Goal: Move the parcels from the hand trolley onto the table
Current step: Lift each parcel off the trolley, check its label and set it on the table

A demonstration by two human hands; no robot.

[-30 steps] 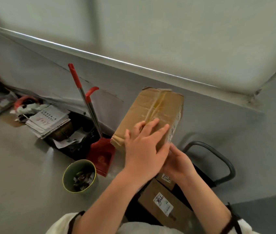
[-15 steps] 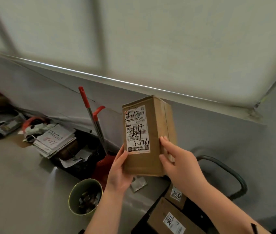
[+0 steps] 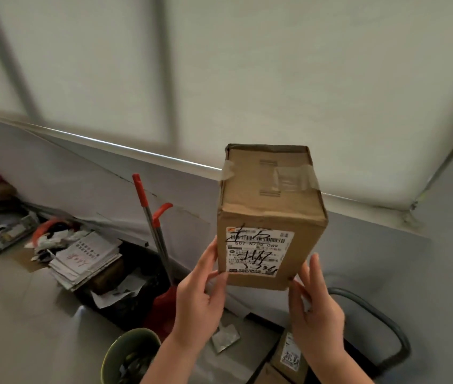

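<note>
Cardboard parcel (image 3: pixel 268 206) is up in the air in front of me, above the hand trolley (image 3: pixel 372 309). It stands on end, its long axis roughly vertical. The taped end is on top and tips slightly my way, and the face with the white scribbled label is turned toward me.

The upper half has free air on both sides. Behind it are the grey wall (image 3: pixel 386 259) and a pale rail (image 3: pixel 136 148). Below and to the right, another parcel (image 3: pixel 286 353) lies at the near left corner of the trolley, and the dark handle loop curves round on the right.

My left hand (image 3: pixel 200 306) grips the lower left corner, thumb across the label face and fingers up the left side. My right hand (image 3: pixel 314 314) is spread flat, fingers straight up along the lower right side and thumb at the bottom corner, pressing without closing.

Off to the left, two red-tipped handles (image 3: pixel 147 217) lean on the wall above a red dustpan (image 3: pixel 164 303). A stack of papers (image 3: pixel 86 261) and a green bin (image 3: pixel 125 356) sit on the floor (image 3: pixel 11 328).
</note>
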